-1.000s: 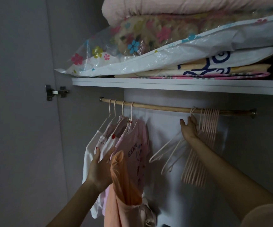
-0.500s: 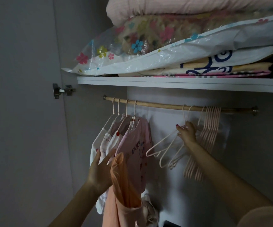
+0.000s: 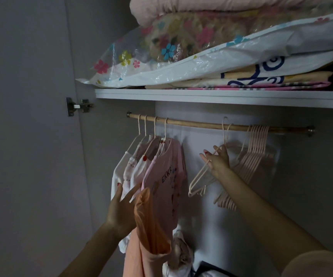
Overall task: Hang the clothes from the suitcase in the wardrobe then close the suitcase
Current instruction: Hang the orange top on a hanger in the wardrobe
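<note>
Hanger (image 3: 201, 174) tilted, hook up, on rail (image 3: 201, 124).

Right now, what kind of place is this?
Most likely inside a home wardrobe: a wooden rail carries small shirts on hangers and a bunch of empty pink hangers, and the shelf above holds bagged bedding.

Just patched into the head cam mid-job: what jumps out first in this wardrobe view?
The floral plastic bedding bag bulging over the shelf up top. Below, the right hand grips an empty hanger beside the bunch of spare hangers on the wooden rail. Lower left, the left hand holds an orange garment before four hung shirts.
</note>
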